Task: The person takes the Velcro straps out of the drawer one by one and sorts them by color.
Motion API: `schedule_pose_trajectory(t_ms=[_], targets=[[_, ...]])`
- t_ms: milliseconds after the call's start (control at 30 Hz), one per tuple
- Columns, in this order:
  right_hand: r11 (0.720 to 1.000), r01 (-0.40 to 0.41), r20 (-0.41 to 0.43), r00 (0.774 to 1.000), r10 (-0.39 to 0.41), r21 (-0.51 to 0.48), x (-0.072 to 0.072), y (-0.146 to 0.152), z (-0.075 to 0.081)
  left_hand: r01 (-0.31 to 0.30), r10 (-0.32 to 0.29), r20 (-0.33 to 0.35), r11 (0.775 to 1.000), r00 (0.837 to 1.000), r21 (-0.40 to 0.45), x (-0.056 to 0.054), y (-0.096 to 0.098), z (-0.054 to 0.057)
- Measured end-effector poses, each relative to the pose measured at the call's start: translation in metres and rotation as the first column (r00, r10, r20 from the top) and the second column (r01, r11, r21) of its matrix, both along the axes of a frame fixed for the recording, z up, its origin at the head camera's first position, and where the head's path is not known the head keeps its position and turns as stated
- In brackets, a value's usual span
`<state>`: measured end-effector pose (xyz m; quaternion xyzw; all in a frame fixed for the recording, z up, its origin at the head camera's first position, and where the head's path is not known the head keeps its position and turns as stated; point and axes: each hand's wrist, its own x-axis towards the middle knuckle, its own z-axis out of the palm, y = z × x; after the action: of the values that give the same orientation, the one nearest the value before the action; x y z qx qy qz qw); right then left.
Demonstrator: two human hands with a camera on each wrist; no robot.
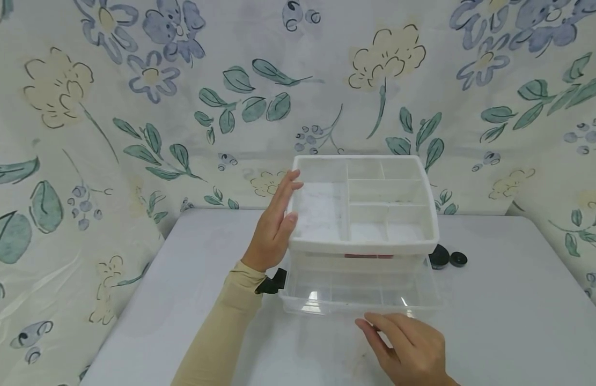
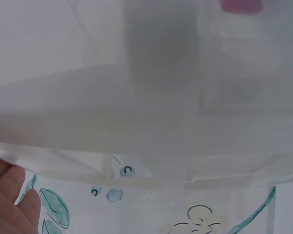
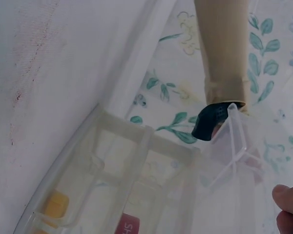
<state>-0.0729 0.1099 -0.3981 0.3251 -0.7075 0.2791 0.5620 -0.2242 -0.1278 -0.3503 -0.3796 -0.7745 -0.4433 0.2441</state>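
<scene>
A white plastic organizer [image 1: 365, 245] with a compartmented top stands on the table. Below its top, a clear drawer [image 1: 360, 306] is slid out toward me. My left hand [image 1: 273, 230] rests against the organizer's left side, its fingers fairly straight along the rim and the thumb lower down. My right hand [image 1: 413, 346] is near the drawer's front edge, fingers loosely bent, thumb and index tips close together with nothing seen between them. In the right wrist view a gap shows between this hand [image 3: 289, 209] and the clear plastic. Yellow pieces [image 3: 56, 204] and a red piece [image 3: 128, 225] show through the compartments.
Two round black objects [image 1: 458, 259] lie to the right of the organizer on the white table [image 1: 510, 300]. A black band [image 1: 271, 282] is at my left wrist, beside the drawer. Flower-patterned cloth [image 1: 326, 80] hangs behind and on both sides.
</scene>
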Motion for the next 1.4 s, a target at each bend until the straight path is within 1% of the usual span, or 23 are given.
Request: schedule_pose_trajectory(t_ms=[100, 300, 367, 433, 533, 600, 800, 933, 1267, 1400], targets=[[1.0, 0.002, 0.007, 1.0, -0.002, 0.004, 0.0, -0.001, 0.002, -0.001, 0.001, 0.005, 1.0, 1.0, 0.0, 0.0, 0.0, 0.0], [1.0, -0.017, -0.009, 1.0, 0.017, 0.004, -0.003, -0.002, 0.003, 0.001, -0.001, 0.009, 1.0, 1.0, 0.0, 0.001, 0.0, 0.001], [1.0, -0.009, 0.015, 1.0, 0.009, 0.009, -0.003, -0.002, 0.002, -0.003, 0.003, 0.009, 1.0, 1.0, -0.004, 0.001, -0.001, 0.001], [1.0, 0.003, 0.061, 0.998, -0.004, 0.016, -0.002, -0.001, 0.001, -0.006, 0.006, 0.009, 1.0, 1.0, -0.008, 0.001, -0.001, 0.0], [0.999, 0.031, 0.141, 0.989, -0.035, 0.028, -0.001, -0.001, -0.001, -0.008, 0.009, 0.012, 1.0, 1.0, -0.011, 0.001, -0.001, 0.0], [0.999, 0.039, 0.164, 0.986, -0.043, 0.027, -0.001, -0.001, -0.002, -0.008, 0.009, 0.014, 1.0, 1.0, -0.011, 0.001, -0.001, 0.0], [0.998, 0.054, 0.174, 0.983, -0.057, 0.02, -0.004, 0.001, -0.002, -0.006, 0.006, 0.02, 1.0, 1.0, -0.011, 0.002, -0.001, 0.001], [0.999, 0.043, 0.185, 0.982, -0.044, 0.013, -0.008, 0.002, -0.002, -0.012, 0.013, 0.017, 1.0, 1.0, -0.019, 0.002, -0.001, 0.001], [0.997, 0.064, 0.269, 0.961, -0.071, 0.037, -0.016, 0.004, -0.004, -0.016, 0.017, 0.019, 1.0, 1.0, -0.024, 0.002, -0.001, 0.002], [0.997, 0.071, 0.265, 0.961, -0.078, 0.037, -0.02, 0.005, -0.004, -0.02, 0.021, 0.023, 0.999, 1.0, -0.025, 0.002, -0.001, 0.002]])
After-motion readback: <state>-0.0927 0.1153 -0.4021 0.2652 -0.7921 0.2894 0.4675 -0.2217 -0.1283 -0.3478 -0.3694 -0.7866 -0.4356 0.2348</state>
